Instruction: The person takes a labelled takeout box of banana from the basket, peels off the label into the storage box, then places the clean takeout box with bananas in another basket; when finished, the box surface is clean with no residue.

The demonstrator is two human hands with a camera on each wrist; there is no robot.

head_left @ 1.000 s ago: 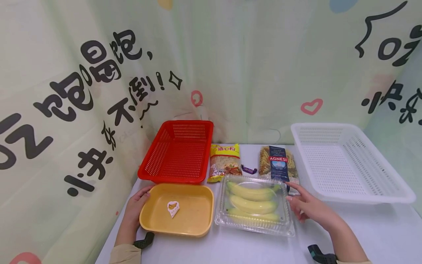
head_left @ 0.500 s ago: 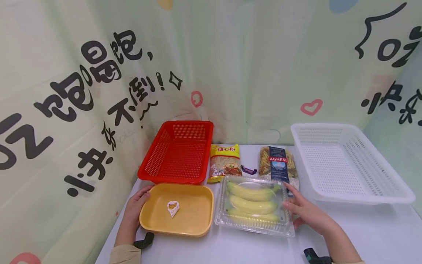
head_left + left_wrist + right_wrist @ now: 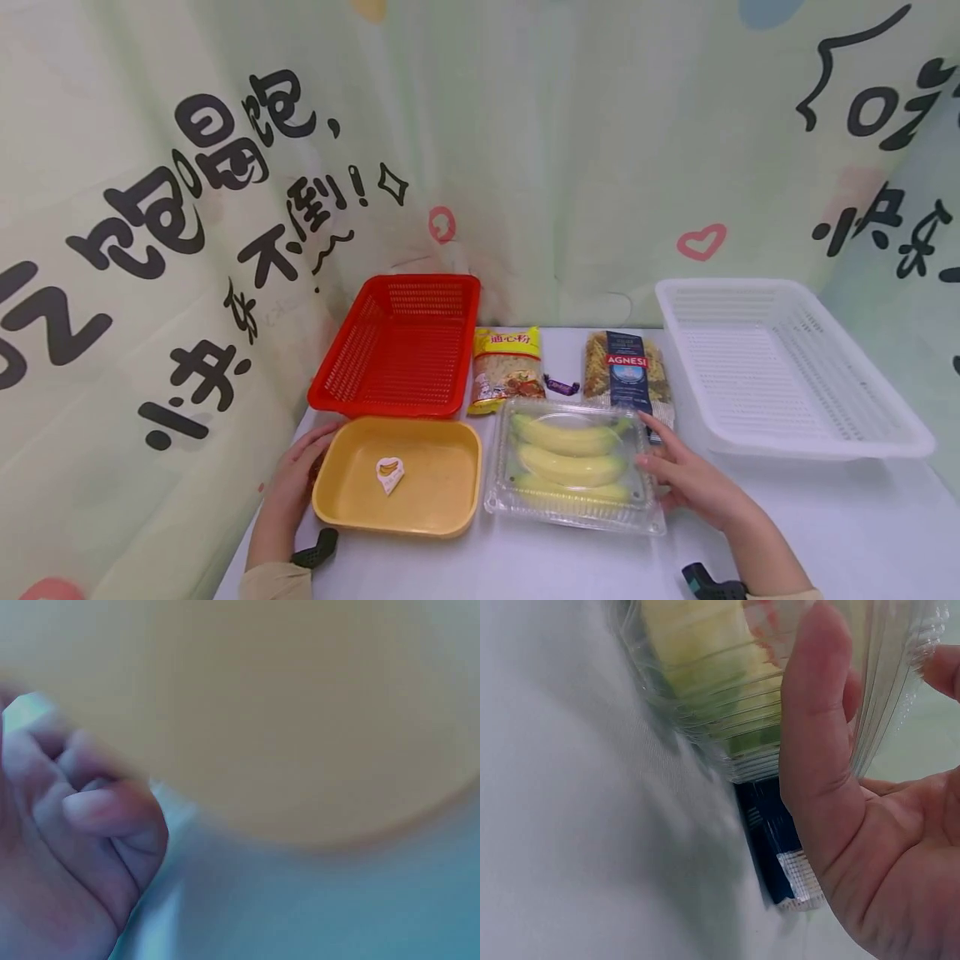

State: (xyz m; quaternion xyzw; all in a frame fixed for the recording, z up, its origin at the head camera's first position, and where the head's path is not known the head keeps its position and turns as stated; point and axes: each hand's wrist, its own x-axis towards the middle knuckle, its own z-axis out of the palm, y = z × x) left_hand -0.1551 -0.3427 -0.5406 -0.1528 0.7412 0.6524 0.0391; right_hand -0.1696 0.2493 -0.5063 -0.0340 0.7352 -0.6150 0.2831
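Observation:
My left hand (image 3: 288,479) lies along the left side of a shallow yellow tray (image 3: 420,508), its fingertips by the back left corner. In the left wrist view its fingers (image 3: 112,810) are bent beside the tray's blurred wall; nothing is seen in them. A white sticker with a banana picture (image 3: 389,474) lies in the tray. My right hand (image 3: 693,483) holds the right edge of a clear plastic clamshell box (image 3: 573,517) with several bananas (image 3: 573,465) in it. The right wrist view shows fingers (image 3: 817,697) on both sides of its ridged wall.
Behind stand a red basket (image 3: 420,408) at left and a white basket (image 3: 795,446) at right. Between them lie a yellow pasta bag (image 3: 508,371), a small purple-wrapped sweet (image 3: 562,385) and an Agnesi pasta bag (image 3: 628,371), partly covered by the clamshell. A printed curtain (image 3: 555,150) hangs behind.
My right hand has moved left onto the clamshell's right edge. The left hand has shifted slightly, and its thumb no longer shows at the tray's rim. The view has turned a little.

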